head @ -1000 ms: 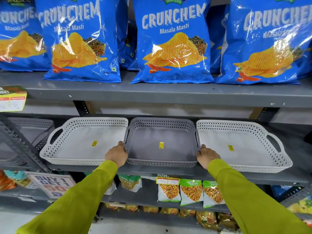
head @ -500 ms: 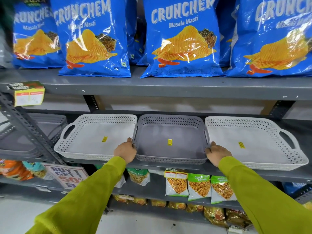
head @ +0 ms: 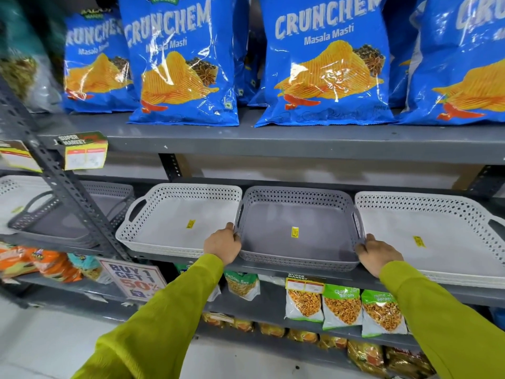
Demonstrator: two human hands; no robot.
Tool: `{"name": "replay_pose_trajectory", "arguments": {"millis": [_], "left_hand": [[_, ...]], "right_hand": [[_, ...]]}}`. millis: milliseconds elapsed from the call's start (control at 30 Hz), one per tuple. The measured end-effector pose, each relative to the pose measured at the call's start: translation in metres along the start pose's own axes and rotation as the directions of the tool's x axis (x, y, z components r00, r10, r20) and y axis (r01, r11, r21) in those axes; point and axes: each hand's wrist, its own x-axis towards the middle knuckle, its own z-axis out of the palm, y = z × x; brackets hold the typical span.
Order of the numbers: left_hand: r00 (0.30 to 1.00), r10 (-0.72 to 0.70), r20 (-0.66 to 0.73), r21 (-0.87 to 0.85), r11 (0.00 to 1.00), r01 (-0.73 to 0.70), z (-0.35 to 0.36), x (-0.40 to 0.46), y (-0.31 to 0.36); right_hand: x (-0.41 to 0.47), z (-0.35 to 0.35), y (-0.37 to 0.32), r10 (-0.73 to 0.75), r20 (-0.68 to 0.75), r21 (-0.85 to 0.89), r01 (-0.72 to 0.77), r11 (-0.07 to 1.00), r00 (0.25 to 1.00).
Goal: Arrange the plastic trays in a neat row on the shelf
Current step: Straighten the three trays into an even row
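Note:
A grey plastic tray (head: 297, 262) sits in the middle of the grey shelf (head: 300, 274), between a white tray (head: 153, 243) on its left and a white tray (head: 461, 279) on its right. All three have perforated walls and a small yellow sticker inside. My left hand (head: 222, 245) grips the grey tray's left front corner. My right hand (head: 378, 250) grips its right front corner. Both sleeves are lime green. Each white tray looks like a stack of several.
Further left, behind a slanted metal upright (head: 68, 192), lie a dark grey tray (head: 54, 228) and more white ones. Blue chip bags (head: 325, 64) fill the shelf above. Snack packets (head: 341, 307) and a "Buy 1 Get 1" sign (head: 134, 279) sit below.
My view has shifted left and slightly nearer, so the trays appear further right in frame. Both hands keep their hold on the grey tray's front corners; the tray itself has barely moved.

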Motion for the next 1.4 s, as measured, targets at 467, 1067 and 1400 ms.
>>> {"name": "replay_pose_trajectory", "arguments": {"millis": [467, 1067, 1400], "left_hand": [[0.999, 0.052, 0.000, 0.017, 0.999, -0.052, 0.001, 0.004, -0.007], [0.998, 0.058, 0.007, 0.031, 0.998, -0.058, -0.001, 0.008, -0.008], [0.998, 0.055, 0.016, 0.029, 0.998, -0.055, 0.004, 0.014, -0.017]], "right_hand": [[-0.003, -0.002, -0.003, 0.016, -0.047, 0.031, -0.015, 0.999, 0.999], [-0.006, -0.004, -0.005, 0.006, -0.059, 0.041, -0.003, 0.999, 0.998], [-0.018, -0.012, -0.016, 0.033, -0.026, 0.100, -0.031, 0.994, 0.999]]}}
